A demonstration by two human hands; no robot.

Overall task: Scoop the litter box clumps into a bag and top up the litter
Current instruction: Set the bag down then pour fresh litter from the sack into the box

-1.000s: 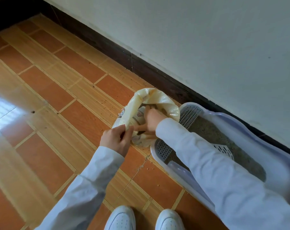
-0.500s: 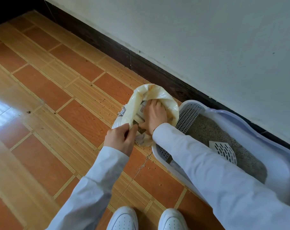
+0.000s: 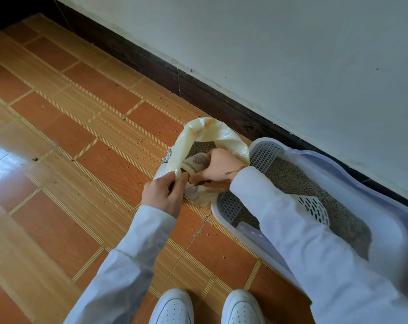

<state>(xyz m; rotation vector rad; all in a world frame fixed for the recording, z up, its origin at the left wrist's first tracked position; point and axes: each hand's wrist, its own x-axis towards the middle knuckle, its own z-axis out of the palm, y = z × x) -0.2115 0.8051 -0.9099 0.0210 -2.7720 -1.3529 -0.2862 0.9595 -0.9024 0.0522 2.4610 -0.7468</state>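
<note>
Floorside, left hand (image 3: 162,195) pinches bag (image 3: 212,134) rim; right hand (image 3: 218,166) grips cup (image 3: 194,165) inside.

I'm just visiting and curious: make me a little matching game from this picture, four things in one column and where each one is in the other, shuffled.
Things:
1. left hand
2. right hand
3. slotted scoop
4. white shoes

Places:
A. lying on the litter inside the litter box
B. at the bottom edge of the view, on the tiled floor
C. pinching the near rim of the bag
D. reaching into the bag's open mouth

Pairs: 1-C, 2-D, 3-A, 4-B
</note>
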